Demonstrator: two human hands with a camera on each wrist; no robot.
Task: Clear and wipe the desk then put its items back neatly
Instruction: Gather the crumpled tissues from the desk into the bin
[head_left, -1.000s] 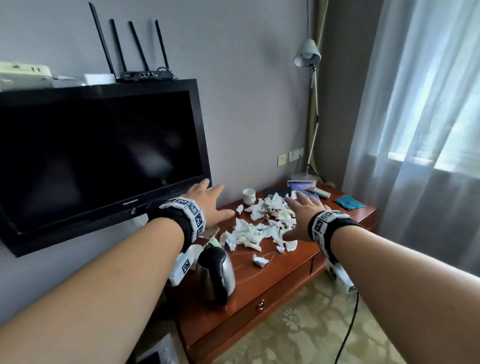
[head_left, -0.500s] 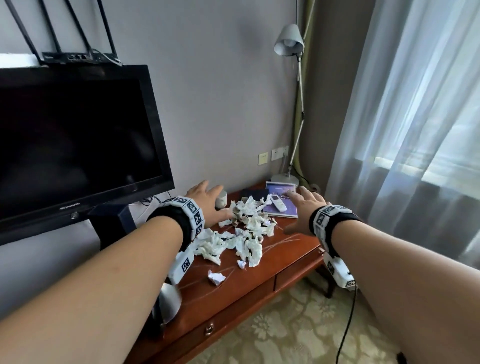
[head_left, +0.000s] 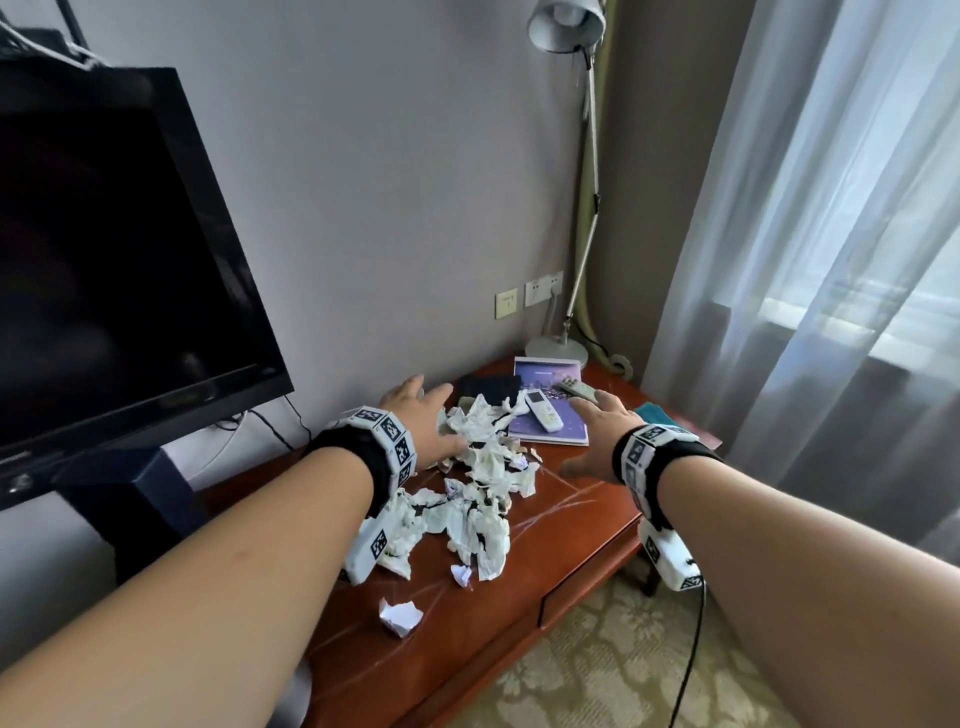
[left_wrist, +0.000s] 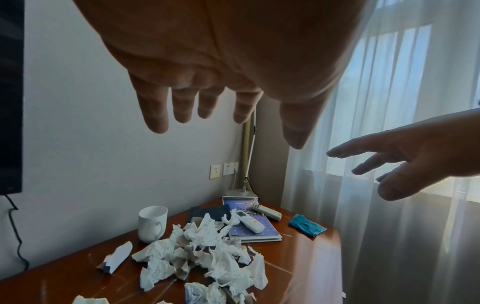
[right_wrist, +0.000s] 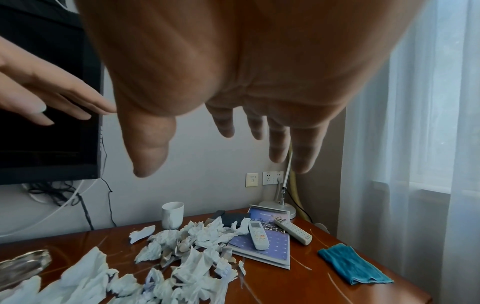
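A heap of crumpled white paper scraps (head_left: 475, 488) (left_wrist: 205, 259) (right_wrist: 187, 253) litters the middle of the red-brown wooden desk (head_left: 576, 525). A purple booklet (head_left: 550, 415) lies at the far end with a white remote (head_left: 543, 410) (right_wrist: 257, 234) on it and a second remote (head_left: 579, 389) (right_wrist: 293, 230) across its corner. A white mug (left_wrist: 152, 223) (right_wrist: 172, 215) stands near the wall. A folded teal cloth (right_wrist: 354, 268) (left_wrist: 306, 225) lies at the right edge. My left hand (head_left: 423, 421) hovers open above the scraps. My right hand (head_left: 597, 431) hovers open above the desk beside the booklet. Neither holds anything.
A black television (head_left: 104, 270) stands at the left with cables behind it. A silver desk lamp (head_left: 556, 348) stands in the far corner below wall sockets (head_left: 543, 291). A dark flat object (head_left: 488, 387) lies by the booklet. Sheer curtains (head_left: 805, 260) hang right; patterned carpet (head_left: 597, 670) below.
The view has swung right and down, closer to the desk's far end. Both open hands have stayed spread above the scraps; the kettle has left the head view.
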